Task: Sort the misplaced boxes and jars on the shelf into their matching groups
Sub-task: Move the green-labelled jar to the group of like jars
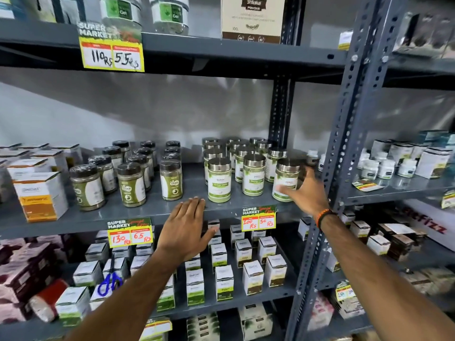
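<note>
On the middle shelf (152, 212) stand several dark-lidded jars of green powder (131, 184) at the centre left and several silver-lidded jars with green and white labels (219, 180) at the centre right. My right hand (305, 190) wraps around the rightmost silver-lidded jar (285, 178) in the front row, which is tilted. My left hand (187, 225) lies flat with fingers together on the shelf's front edge, holding nothing. White boxes with an orange panel (40, 195) stand at the left end of this shelf.
A slotted steel upright (344, 148) rises just right of my right hand. Price tags (258, 217) hang on the shelf edge. Small white boxes (224, 281) fill the shelf below, with blue scissors (109, 283). Small white tubs (386, 168) sit on the neighbouring rack.
</note>
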A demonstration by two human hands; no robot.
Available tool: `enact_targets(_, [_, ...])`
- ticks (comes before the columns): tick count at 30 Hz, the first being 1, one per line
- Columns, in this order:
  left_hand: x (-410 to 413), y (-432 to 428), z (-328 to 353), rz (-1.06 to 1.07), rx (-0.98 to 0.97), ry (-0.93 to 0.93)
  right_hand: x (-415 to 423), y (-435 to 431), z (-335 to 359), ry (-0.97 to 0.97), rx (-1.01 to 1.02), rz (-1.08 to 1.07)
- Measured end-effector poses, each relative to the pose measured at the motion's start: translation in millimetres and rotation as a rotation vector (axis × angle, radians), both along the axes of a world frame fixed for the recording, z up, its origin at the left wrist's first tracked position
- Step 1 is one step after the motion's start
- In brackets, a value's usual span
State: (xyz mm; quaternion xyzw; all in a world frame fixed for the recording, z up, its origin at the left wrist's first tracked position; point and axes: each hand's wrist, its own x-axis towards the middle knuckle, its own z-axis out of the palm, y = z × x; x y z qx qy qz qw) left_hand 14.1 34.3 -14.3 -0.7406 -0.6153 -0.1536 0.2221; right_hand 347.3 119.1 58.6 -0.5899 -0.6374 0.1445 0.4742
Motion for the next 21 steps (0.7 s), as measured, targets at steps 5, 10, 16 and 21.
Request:
enact_targets(5, [1.7,1.7,-2.2,0.002,0.018,-0.023,2.7,9.6,-22.5,-0.069,-0.039,-0.015])
enact_targets(10, [3.2,1.9,-3.5,0.019,0.028,-0.028,-3.0,22.4,-21.0,-0.075,-0.05,-0.001])
enact_targets(16, [5.6,0.4,-3.9,0.02,0.026,-0.047,1.2,29.7,-26.7,-0.093,-0.034,-0.007])
enact_targets(21, [4.6,-0.6,-4.0,0.021,0.036,-0.044,1.8,36.5,-24.3,-0.11,-0.066,0.029])
